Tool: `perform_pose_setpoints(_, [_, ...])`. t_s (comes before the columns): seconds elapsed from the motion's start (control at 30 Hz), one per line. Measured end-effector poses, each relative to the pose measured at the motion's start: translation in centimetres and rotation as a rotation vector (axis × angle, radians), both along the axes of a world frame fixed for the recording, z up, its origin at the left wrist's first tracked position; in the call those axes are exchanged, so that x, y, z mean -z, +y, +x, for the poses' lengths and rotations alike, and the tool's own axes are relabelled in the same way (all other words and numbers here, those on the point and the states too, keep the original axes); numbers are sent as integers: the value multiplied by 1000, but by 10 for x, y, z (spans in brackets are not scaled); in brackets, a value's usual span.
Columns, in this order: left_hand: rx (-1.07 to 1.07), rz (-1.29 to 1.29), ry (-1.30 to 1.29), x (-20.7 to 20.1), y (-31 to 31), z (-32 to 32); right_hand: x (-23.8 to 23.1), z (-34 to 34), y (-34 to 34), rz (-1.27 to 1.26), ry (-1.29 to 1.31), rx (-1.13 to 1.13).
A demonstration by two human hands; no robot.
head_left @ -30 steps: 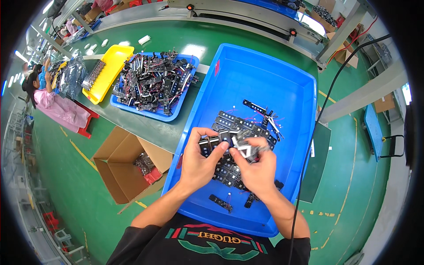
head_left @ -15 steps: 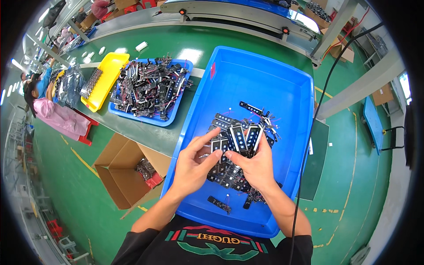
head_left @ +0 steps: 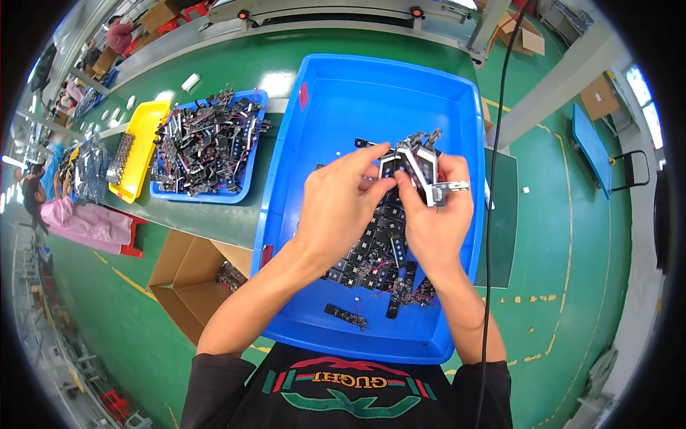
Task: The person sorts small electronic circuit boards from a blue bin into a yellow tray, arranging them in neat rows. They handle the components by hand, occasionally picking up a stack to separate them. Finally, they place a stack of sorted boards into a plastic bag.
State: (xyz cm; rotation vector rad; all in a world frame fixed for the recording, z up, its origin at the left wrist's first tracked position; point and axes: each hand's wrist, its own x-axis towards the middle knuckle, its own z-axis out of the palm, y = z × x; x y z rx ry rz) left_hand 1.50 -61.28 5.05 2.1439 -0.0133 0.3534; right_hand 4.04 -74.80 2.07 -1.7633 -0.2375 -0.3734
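Observation:
Over a large blue tray (head_left: 386, 86), both my hands are close together. My right hand (head_left: 437, 222) is wrapped round a bunch of black strip-shaped electronic modules with white edges (head_left: 421, 166). The fingers of my left hand (head_left: 341, 204) close on the left end of the same bunch, thumb and forefinger pinching a module there. Beneath my hands lies a loose pile of similar black modules with thin red wires (head_left: 368, 254), partly hidden by the hands. One module (head_left: 346, 316) rests apart near the tray's front.
Left of the large tray stands a smaller blue tray (head_left: 243, 187) heaped with modules, then a yellow tray (head_left: 136, 187). An open cardboard box (head_left: 179, 275) is below them. A black cable (head_left: 489, 236) hangs along the right side. A person in pink (head_left: 86, 222) sits far left.
Both hands have moved up and toward the far side of the tray. The modules in them are now bunched together and tilted, mostly in the right hand. The whole view has shifted slightly.

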Motion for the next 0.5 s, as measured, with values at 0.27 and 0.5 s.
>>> perform_pose_setpoints(0.27, [139,-269,318,32,49,76,-2,60,-31,-65,388,-205])
perform_pose_setpoints(0.5, [109,333,199,58,76,88,29,119,-33,-444,378,-211])
